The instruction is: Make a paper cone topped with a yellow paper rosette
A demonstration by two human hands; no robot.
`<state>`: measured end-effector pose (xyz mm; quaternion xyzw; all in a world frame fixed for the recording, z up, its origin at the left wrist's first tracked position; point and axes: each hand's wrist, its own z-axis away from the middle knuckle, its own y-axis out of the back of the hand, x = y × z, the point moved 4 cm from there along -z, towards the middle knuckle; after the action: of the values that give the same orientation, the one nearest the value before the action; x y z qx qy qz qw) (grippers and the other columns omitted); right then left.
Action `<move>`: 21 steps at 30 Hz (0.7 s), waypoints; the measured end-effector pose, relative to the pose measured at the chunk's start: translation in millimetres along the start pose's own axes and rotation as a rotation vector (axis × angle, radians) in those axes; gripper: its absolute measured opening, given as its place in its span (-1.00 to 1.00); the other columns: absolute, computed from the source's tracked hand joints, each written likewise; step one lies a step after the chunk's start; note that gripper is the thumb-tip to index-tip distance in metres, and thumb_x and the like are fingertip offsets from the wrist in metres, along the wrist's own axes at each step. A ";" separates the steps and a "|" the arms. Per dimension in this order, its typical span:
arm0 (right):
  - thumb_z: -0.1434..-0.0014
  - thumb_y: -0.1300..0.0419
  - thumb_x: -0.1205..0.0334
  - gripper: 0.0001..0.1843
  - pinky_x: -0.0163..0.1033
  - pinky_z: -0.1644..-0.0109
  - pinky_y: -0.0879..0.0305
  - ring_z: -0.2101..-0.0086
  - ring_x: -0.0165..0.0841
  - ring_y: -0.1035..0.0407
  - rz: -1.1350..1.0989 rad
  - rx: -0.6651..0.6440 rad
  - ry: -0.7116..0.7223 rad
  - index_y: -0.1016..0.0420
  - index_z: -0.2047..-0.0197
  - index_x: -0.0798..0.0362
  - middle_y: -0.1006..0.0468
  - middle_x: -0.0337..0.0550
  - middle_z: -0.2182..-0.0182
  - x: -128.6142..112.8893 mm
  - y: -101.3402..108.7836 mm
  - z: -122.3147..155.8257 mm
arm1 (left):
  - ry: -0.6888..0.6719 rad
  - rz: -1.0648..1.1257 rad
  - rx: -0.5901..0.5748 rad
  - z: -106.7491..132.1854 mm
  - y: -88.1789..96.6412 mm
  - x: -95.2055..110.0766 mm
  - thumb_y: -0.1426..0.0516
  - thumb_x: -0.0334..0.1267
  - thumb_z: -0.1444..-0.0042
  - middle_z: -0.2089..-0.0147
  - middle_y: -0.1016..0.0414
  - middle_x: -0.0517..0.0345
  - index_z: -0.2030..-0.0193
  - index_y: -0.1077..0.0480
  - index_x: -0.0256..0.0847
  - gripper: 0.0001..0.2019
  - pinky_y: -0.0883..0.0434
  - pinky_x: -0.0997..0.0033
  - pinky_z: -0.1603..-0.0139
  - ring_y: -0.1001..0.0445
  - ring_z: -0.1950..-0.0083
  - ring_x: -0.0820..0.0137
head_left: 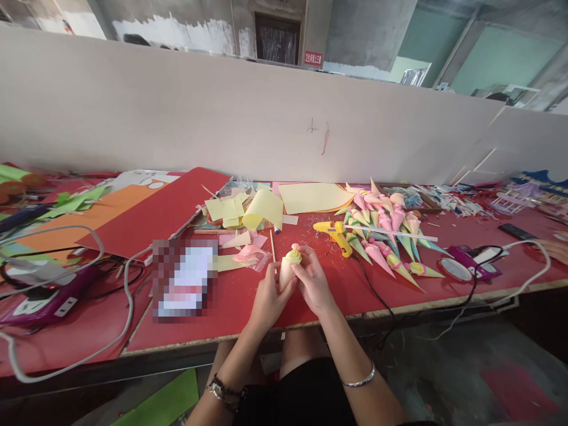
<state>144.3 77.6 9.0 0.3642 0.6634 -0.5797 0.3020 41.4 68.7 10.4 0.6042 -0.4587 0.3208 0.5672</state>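
Observation:
Near the front edge of the red table, both my hands are closed around a small paper ice-cream cone (287,269). It stands upright, with a pale cream body, a yellow ruffled top and a pinkish tip. My left hand (268,299) wraps the cone's body from the left. From the right, the fingers of my right hand (316,284) pinch it near the yellow top. A thin wooden stick (273,245) lies just behind my left hand. To the right, a yellow glue gun (336,235) with a long glue stick rests beside a pile of finished-looking paper cones (386,222) in pink, yellow and green.
Yellow paper sheets (310,198) and scraps lie at the back. A pixelated phone-like object (186,281) lies on the left, near a large red sheet (160,207). Purple power strips (48,302) and cables occupy both sides. A pale partition (222,118) stands behind the table.

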 end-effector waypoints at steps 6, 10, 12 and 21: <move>0.06 -0.22 0.23 -0.59 -0.26 0.05 -0.22 0.14 -0.39 -0.29 0.040 0.001 0.023 -0.24 0.11 -0.06 -0.35 -0.19 0.09 -0.3 0.8 1.0 | -0.007 0.040 -0.048 -1.8 -2.4 -3.3 -0.06 -0.15 0.03 0.41 -0.42 0.16 0.11 -0.14 -0.23 -0.65 -0.25 0.51 0.50 -0.39 0.48 0.41; 0.00 -0.18 0.17 -0.55 -0.22 -0.01 -0.18 0.09 -0.38 -0.27 0.046 -0.005 0.028 -0.14 0.05 -0.08 -0.31 -0.17 0.04 0.3 4.2 3.8 | -0.022 0.126 -0.090 -4.8 -3.2 -2.5 -0.08 -0.20 0.05 0.37 -0.40 0.17 0.17 -0.16 -0.23 -0.70 -0.28 0.52 0.44 -0.38 0.40 0.43; -0.03 -0.15 0.15 -0.57 -0.20 -0.02 -0.18 0.08 -0.37 -0.28 0.049 -0.002 0.040 -0.09 0.05 -0.08 -0.32 -0.17 0.05 0.5 4.9 4.8 | -0.044 0.133 -0.065 -6.0 -0.9 -1.2 -0.06 -0.23 0.05 0.39 -0.39 0.20 0.23 -0.21 -0.23 -0.78 -0.28 0.54 0.44 -0.36 0.41 0.46; 0.05 -0.22 0.25 -0.45 -0.18 0.07 -0.25 0.22 -0.39 -0.36 0.120 -0.093 0.077 0.04 0.08 -0.10 -0.41 -0.23 0.26 -2.3 -8.1 5.3 | -0.110 0.005 -0.009 -6.8 2.0 0.9 0.03 -0.21 -0.03 0.51 -0.34 0.21 0.44 -0.33 -0.28 -0.79 -0.25 0.50 0.43 -0.31 0.45 0.44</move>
<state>138.7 71.5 14.6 0.4111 0.6777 -0.5145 0.3270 40.8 75.3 13.0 0.6172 -0.4922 0.2866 0.5428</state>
